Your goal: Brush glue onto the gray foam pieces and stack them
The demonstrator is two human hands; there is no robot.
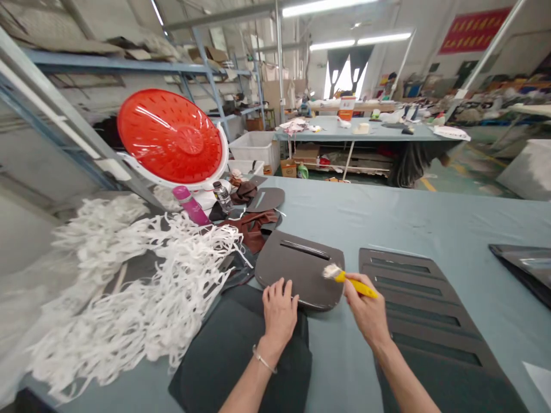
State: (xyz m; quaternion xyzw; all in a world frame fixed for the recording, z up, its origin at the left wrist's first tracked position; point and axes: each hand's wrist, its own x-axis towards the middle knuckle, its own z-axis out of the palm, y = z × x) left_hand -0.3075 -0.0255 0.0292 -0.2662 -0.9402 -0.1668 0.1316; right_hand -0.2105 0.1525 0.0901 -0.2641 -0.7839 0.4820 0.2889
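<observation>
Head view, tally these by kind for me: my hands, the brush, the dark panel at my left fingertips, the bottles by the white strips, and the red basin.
Hands: 2, left hand and right hand
Brush: 1
Dark panel: 1
Bottles: 2, pink bottle and clear bottle
Red basin: 1
Total: 7

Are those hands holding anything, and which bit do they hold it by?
The right hand holds a brush by its yellow handle. The left hand grips nothing; it rests open at the edge of a dark panel.
</observation>
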